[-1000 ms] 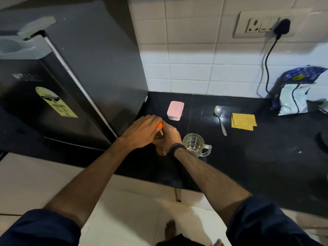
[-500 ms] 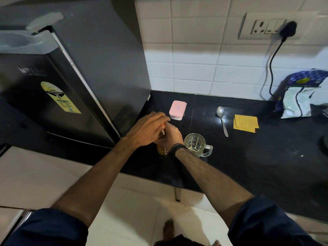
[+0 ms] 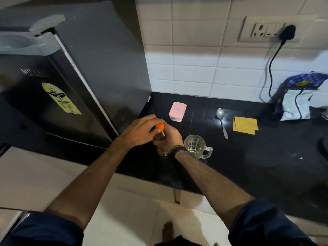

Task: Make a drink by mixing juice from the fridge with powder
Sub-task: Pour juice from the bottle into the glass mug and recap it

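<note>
Two hands on one juice bottle [image 3: 160, 137], w/ amber liquid, standing upright on the black counter [image 3: 248, 157] near its front-left edge, just right of the fridge [image 3: 53, 86]. Right hand [image 3: 169, 137] wraps the bottle body, fingers curled round it; dark wristband [image 3: 177, 149] on that wrist. Left hand [image 3: 140, 130] sits over the top, fingers curled at the orange cap [image 3: 160, 126] — cap partly visible between the fingers, seated on the neck.

Other items, approx. left to right:
- Glass mug [image 3: 196, 145], clear, handle to the right, just beside the right wrist; looks empty.
- Pink lidded box [image 3: 177, 110], behind the bottle, apart from it.
- Metal spoon [image 3: 221, 121], bowl toward the wall.
- Yellow folded cloth [image 3: 245, 125], right of the spoon.
- Blue/white packet [image 3: 298, 100], leaning at the tiled wall, far right.
- Black plug [image 3: 287, 32] in wall socket — cord runs down toward the packet.

Fridge door closed.
</note>
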